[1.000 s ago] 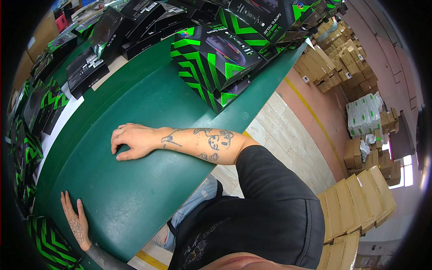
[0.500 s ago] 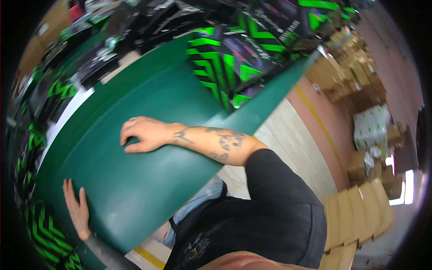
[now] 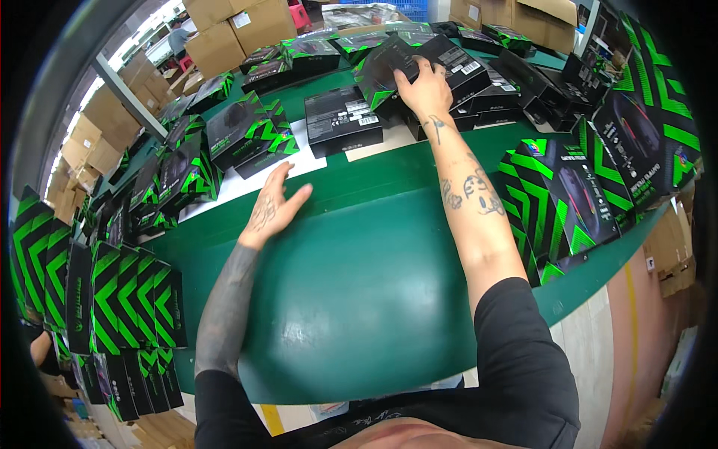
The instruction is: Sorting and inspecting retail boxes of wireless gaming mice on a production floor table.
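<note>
Left hand (image 3: 271,208) and right hand (image 3: 428,88) have moved toward the far side of the green worktop (image 3: 359,254). The left is empty, its fingers apart. Farther, the right touches a tilted black box (image 3: 380,66), probably supported by neighbouring boxes (image 3: 467,69); whether its fingers are clamped, I cannot tell. The box's contents are hidden.

Across the table (image 3: 359,299) a far row of boxes (image 3: 344,123) lies before cartons (image 3: 258,34). The right hand (image 3: 428,90) is on one box (image 3: 383,66) there; the left hand (image 3: 271,209) is nearer, between the left stack (image 3: 127,299) and the right stack (image 3: 572,198).
</note>
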